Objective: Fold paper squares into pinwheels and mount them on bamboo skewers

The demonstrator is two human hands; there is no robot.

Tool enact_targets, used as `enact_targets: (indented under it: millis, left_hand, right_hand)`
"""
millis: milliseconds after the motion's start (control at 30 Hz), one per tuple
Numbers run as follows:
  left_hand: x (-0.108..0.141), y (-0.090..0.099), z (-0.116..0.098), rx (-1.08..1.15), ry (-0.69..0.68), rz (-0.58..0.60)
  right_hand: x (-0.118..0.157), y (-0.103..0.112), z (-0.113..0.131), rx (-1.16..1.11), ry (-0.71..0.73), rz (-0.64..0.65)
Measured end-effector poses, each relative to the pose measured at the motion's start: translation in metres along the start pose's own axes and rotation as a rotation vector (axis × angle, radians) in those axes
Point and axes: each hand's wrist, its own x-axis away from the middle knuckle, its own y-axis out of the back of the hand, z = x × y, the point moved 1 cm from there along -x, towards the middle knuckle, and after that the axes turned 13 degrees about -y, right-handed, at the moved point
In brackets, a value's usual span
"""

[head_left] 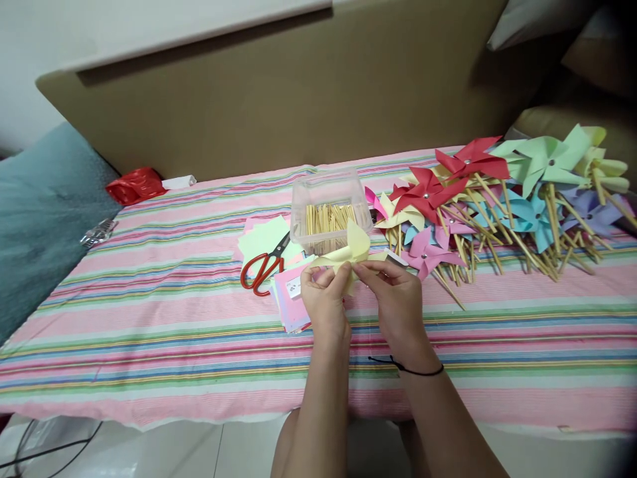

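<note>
Striped cloth (149, 285) below, left hand (326, 295) and right hand (401, 299) pinch the yellow pinwheel (357, 242), apparently near its centre—steady, light pressure, no creases now!

Lots of room is left for a hand on the left side of the striped cloth (164, 285), between the blue cushion (42, 219) and the scissors (275, 253). The front strip of cloth is crossed by both arms, but can be passed on either side of them. The right side is blocked by a big heap of paper pinwheels (537, 214), with sticks poked out toward the front. Straight ahead, the way is blocked by a clear box (323, 189) near the hands, and farther back by the tall brown backrest (298, 99).
</note>
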Motion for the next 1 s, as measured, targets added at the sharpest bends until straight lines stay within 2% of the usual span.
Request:
enact_targets:
  millis: [300,533,667,1000]
  left_hand:
    - [-0.0007,0.0002,0.0016,0.007,0.03,0.037]
    - [0.0001,-0.0009,0.0007,-0.028,0.053,0.045]
    - [-0.0001,-0.0012,0.0007,-0.049,0.079,0.04]
    - [0.0017,-0.0014,0.0032,-0.031,0.064,0.09]
  right_hand:
    - [-0.0005,0.0009,-0.0012,-0.025,0.0,-0.05]
    - [-0.0023,-0.0004,0.0005,-0.223,-0.041,-0.076]
    - [-0.004,0.0005,0.0012,-0.207,-0.064,-0.1]
    - [-0.0074,0.0025,0.0033,-0.222,-0.024,-0.045]
